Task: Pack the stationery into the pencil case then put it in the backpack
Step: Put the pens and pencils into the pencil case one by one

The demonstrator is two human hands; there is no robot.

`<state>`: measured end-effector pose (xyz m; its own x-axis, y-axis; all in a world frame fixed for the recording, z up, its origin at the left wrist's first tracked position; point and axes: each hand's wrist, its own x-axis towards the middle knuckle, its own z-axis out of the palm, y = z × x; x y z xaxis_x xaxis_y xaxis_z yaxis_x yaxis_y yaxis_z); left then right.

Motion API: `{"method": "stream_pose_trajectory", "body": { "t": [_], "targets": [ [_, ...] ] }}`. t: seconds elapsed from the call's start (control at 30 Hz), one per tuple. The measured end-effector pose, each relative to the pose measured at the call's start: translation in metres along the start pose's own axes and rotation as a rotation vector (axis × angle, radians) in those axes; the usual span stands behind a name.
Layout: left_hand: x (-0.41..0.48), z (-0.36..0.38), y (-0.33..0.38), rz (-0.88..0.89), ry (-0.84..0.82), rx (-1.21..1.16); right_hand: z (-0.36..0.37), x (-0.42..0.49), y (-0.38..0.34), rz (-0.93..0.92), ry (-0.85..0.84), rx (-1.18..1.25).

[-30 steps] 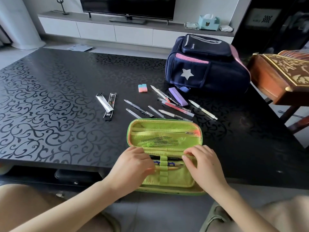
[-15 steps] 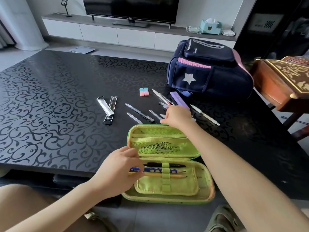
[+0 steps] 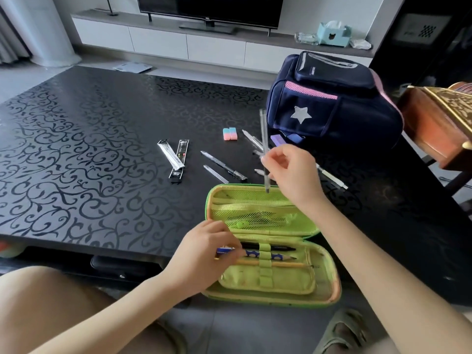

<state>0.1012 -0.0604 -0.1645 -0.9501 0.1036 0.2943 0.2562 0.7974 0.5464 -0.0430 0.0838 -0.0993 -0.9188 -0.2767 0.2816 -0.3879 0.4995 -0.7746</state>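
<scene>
Our right hand (image 3: 290, 172) pinches a pen (image 3: 263, 129) upright over the pencil case (image 3: 268, 298); our left hand (image 3: 201, 256) grips the pencils (image 3: 277, 256) inside. So light a pinch could let it slip.

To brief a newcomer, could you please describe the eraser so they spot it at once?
Find the navy backpack on the black table. Left of its base, beyond the loose pens, lies the eraser. Unlike the purple block nearby, it is blue fading to pink.

Lime-green pencil case (image 3: 268, 290); navy backpack (image 3: 332, 106) (silver star, pink trim); black scroll-patterned table (image 3: 89, 154).
</scene>
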Motion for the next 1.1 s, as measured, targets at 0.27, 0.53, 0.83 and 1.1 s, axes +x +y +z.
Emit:
{"method": "stream_pose_trajectory", "body": {
  "t": [0.27,0.53,0.83,1.1],
  "targets": [
    [0.007,-0.023,0.049,-0.333,-0.08,-0.821,-0.008,-0.116,-0.018,0.38,-0.258,0.791],
    [-0.031,-0.028,0.014,-0.187,-0.014,-0.248,-0.026,-0.139,0.022,0.473,-0.163,0.522],
    [-0.041,-0.026,-0.01,0.016,-0.119,0.091,-0.035,-0.148,0.052,0.335,-0.149,0.174],
    [-0.023,0.012,0.017,0.146,-0.152,0.08,-0.023,-0.149,0.057,0.193,-0.117,-0.026]
  ]
}}
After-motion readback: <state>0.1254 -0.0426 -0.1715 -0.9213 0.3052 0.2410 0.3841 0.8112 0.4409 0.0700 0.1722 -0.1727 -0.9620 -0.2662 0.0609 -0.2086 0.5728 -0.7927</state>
